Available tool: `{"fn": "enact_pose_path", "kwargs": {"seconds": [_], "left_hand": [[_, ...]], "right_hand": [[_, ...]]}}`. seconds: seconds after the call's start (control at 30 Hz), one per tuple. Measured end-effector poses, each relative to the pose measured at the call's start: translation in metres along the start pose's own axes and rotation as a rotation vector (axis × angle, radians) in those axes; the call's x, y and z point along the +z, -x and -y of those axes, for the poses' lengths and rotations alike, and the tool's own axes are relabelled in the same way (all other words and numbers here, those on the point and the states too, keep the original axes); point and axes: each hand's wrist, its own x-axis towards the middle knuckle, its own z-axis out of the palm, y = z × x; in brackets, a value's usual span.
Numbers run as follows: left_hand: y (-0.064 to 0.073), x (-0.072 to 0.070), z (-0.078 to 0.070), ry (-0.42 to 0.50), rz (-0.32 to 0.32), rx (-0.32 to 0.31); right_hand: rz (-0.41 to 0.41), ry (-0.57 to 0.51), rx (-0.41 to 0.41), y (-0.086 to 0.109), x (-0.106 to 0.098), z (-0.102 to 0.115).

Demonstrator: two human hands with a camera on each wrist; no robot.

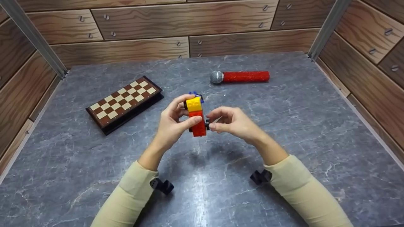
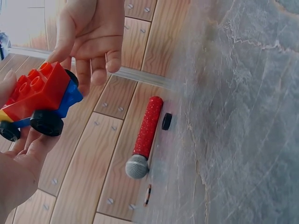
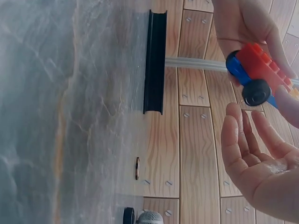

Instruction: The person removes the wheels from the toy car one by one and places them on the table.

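My left hand (image 1: 170,121) grips a toy car of building blocks (image 1: 199,126), thumb on one side and fingers on the other, held up over the table. The car has red studded blocks (image 2: 44,86), a yellow block (image 1: 193,104), a blue chassis (image 3: 238,70) and black wheels (image 2: 46,122). Beside one rear wheel (image 3: 256,92) is my right hand (image 1: 236,123), its fingers loosely bent and its fingertips close to the tyre. In the right wrist view a small gap shows between these fingertips and the wheel, and the hand holds nothing.
A folded chessboard (image 1: 124,101) lies at the left. Toward the back lies a red microphone (image 1: 246,76) with a silver head. The left wrist view shows a small black ring (image 2: 167,121) and a thin striped piece (image 2: 148,195) near it. Wood-patterned walls (image 1: 189,22) enclose the table.
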Motion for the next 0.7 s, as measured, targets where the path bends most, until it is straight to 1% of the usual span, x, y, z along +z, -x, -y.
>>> {"fn": "enact_pose_path", "kwargs": {"seconds": [0.23, 0.33, 0.43, 0.57, 0.7], "left_hand": [[0.000, 0.003, -0.001, 0.027, -0.022, 0.005], [0.000, 0.003, -0.001, 0.034, -0.020, 0.008], [0.000, 0.003, -0.001, 0.057, 0.007, 0.002], [0.000, 0.003, -0.004, 0.110, 0.076, -0.025], [0.000, 0.002, -0.005, 0.117, 0.113, -0.046]], "right_hand": [[0.018, -0.043, -0.008, 0.002, 0.006, -0.002], [0.014, -0.070, -0.011, 0.002, 0.008, -0.004], [-0.002, -0.100, -0.025, 0.001, 0.011, -0.007], [-0.049, -0.132, -0.051, -0.001, 0.012, -0.010], [-0.081, -0.147, -0.064, -0.002, 0.012, -0.010]]}}
